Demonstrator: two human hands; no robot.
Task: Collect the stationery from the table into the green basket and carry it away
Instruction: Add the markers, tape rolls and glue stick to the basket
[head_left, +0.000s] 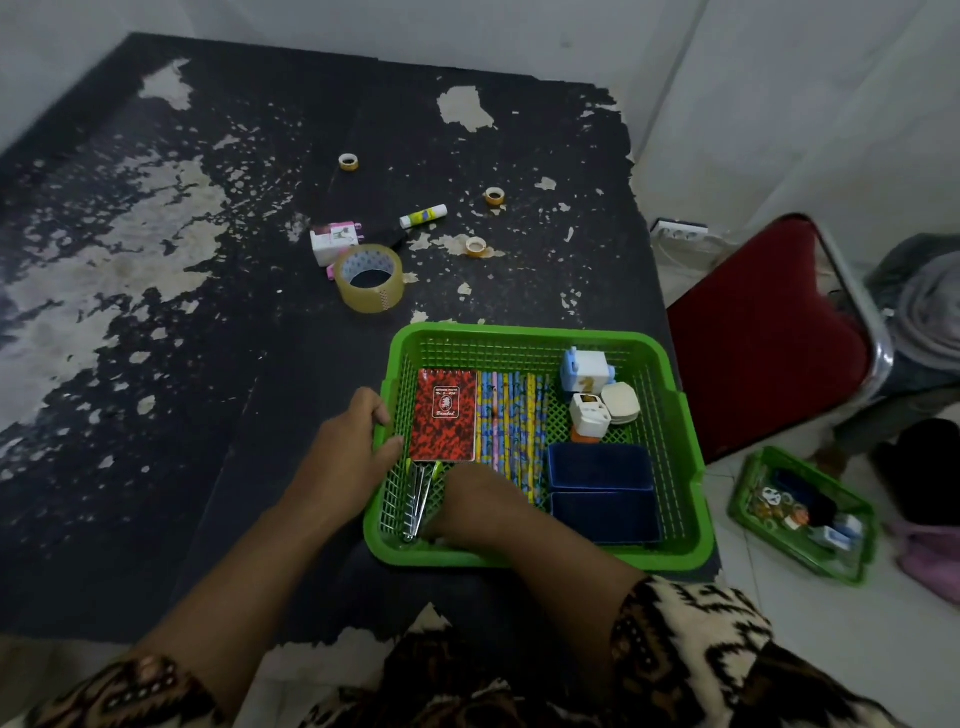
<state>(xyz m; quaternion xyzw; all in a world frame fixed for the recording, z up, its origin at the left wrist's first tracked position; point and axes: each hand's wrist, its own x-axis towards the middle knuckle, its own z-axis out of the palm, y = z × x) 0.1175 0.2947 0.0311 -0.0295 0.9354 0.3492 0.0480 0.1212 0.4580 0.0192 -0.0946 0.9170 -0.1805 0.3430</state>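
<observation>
Farthest left, the worktop (156, 364) is bare, flaking black. Further in, things are not yet collected: a pink-and-white gadget (335, 241), a big clear tape roll (369, 278), a glue stick (423, 215) and three small tape rolls (495, 196), all well apart from the basket. My left hand (358, 441) is curled over the left rim of the green basket (519, 330), thumb inside. My right hand (472, 499) dips into the near end beside a metal clip (418, 499); its fingers are hidden, so I cannot tell whether it holds anything. The notebook (444, 415), pencils (511, 426) and blue boxes (602, 488) lie loose. The basket sits at the worktop's right front corner: a tug by one rim could tip it off, spilling everything towards the red chair (763, 332).
</observation>
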